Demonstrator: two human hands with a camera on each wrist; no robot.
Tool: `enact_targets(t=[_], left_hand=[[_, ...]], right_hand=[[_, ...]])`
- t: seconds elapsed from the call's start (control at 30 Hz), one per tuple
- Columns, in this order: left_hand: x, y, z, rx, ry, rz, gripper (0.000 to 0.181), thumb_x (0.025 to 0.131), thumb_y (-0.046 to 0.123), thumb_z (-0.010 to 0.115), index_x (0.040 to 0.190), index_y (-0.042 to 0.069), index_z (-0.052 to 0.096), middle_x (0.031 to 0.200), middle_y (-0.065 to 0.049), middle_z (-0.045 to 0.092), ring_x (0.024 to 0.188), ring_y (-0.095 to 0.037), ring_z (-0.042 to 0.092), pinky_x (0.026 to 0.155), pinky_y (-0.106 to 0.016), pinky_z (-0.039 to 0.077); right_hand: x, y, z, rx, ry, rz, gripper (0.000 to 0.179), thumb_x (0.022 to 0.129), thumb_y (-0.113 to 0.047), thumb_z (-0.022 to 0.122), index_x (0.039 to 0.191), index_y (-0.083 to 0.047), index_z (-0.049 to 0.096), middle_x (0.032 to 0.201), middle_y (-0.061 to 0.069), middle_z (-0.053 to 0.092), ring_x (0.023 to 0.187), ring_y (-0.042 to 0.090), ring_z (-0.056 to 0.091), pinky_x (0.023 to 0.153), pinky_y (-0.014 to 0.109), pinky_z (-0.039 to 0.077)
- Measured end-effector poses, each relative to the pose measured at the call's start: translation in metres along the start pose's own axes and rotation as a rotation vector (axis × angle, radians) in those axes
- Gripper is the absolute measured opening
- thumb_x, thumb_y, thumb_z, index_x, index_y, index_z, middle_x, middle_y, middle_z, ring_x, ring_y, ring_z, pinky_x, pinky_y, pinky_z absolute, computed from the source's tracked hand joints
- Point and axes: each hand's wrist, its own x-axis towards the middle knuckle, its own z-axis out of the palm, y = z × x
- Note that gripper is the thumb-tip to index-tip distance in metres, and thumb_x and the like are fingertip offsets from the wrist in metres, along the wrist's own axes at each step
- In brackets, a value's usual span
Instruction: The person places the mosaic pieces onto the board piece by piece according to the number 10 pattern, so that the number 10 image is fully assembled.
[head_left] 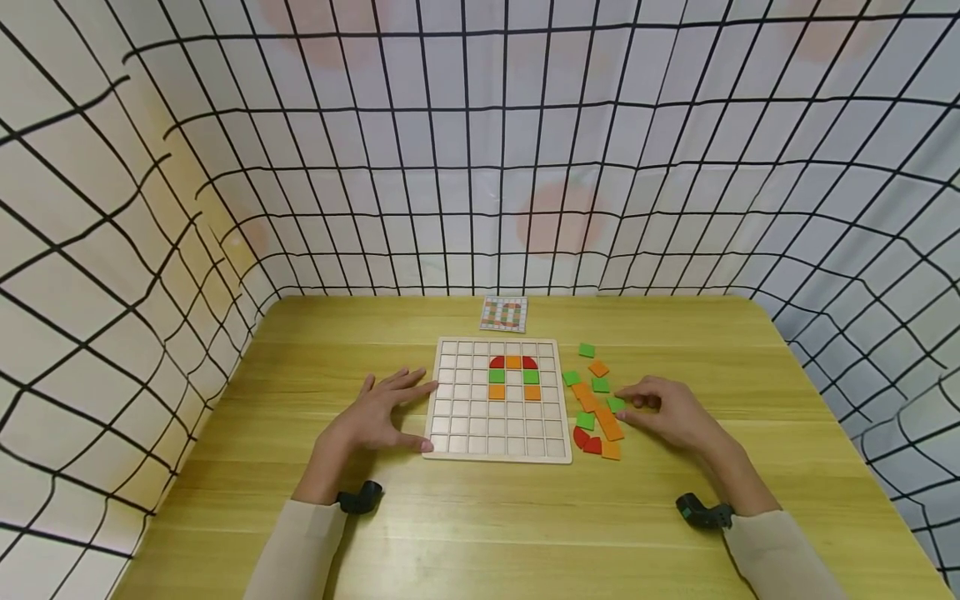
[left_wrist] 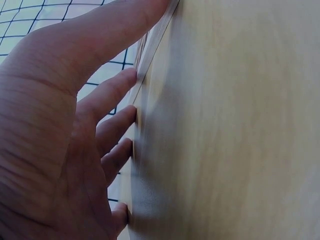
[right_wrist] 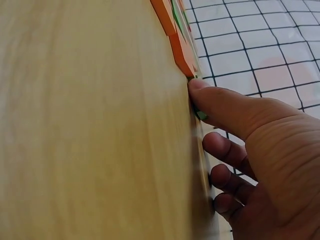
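A pale wooden grid board lies on the table, carrying an arch of red, orange and green tiles. At its left edge rests my left hand, fingers spread, with the thumb on the near corner and a fingertip touching the side. To the board's right, my right hand pinches a green square tile between thumb and index finger, low over the table. The right wrist view shows only a sliver of this green tile beside the thumb. Orange tiles lie right next to it.
Loose green, orange and red pieces are scattered along the board's right side. Behind the board lies a small pattern card with a coloured grid. A white cloth with black grid lines stands around the wooden table.
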Motion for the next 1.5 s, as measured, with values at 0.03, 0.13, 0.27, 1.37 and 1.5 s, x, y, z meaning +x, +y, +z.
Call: enact_targets(t=[0.03,0.13,0.27,1.37,1.5], left_hand=[[0.000,0.000,0.000,0.001,0.000,0.000,0.100,0.072,0.073,0.080,0.158,0.039,0.041,0.172,0.003,0.025,0.161,-0.030,0.017,0.124,-0.071,-0.001],[0.000,0.001,-0.001,-0.003,0.003,0.004,0.100,0.072,0.072,0.080,0.158,0.038,0.041,0.172,0.002,0.026,0.160,-0.031,0.018,0.124,-0.072,-0.001],[-0.001,0.001,-0.001,-0.006,0.010,0.023,0.100,0.073,0.069,0.082,0.158,0.035,0.042,0.171,-0.001,0.028,0.160,-0.034,0.020,0.122,-0.074,0.001],[-0.002,0.004,-0.003,0.005,0.020,0.026,0.098,0.073,0.069,0.082,0.157,0.034,0.045,0.171,-0.003,0.029,0.159,-0.036,0.021,0.122,-0.075,0.003],[-0.001,0.004,-0.003,0.006,0.020,0.032,0.098,0.073,0.068,0.082,0.157,0.032,0.045,0.171,-0.003,0.029,0.159,-0.037,0.021,0.122,-0.075,0.003]], right_hand=[[0.000,0.000,0.000,0.003,0.009,0.001,0.029,0.091,-0.033,0.081,0.116,-0.019,0.079,0.086,-0.008,0.061,0.077,0.011,0.049,0.067,0.024,0.041],[-0.002,0.000,0.000,0.012,0.021,-0.005,0.028,0.091,-0.033,0.081,0.114,-0.018,0.079,0.086,-0.008,0.062,0.076,0.011,0.050,0.067,0.024,0.043],[-0.003,0.000,-0.001,0.028,0.026,0.034,0.030,0.090,-0.038,0.081,0.111,-0.018,0.079,0.087,-0.008,0.064,0.077,0.011,0.054,0.069,0.024,0.048],[0.028,-0.062,0.032,0.186,-0.032,0.013,0.030,0.086,-0.031,0.086,0.110,-0.015,0.079,0.085,-0.003,0.062,0.078,0.018,0.053,0.066,0.023,0.047],[0.032,-0.071,0.041,0.189,-0.020,-0.008,0.026,0.085,-0.028,0.087,0.106,-0.017,0.079,0.081,-0.004,0.060,0.074,0.016,0.052,0.063,0.023,0.044]])
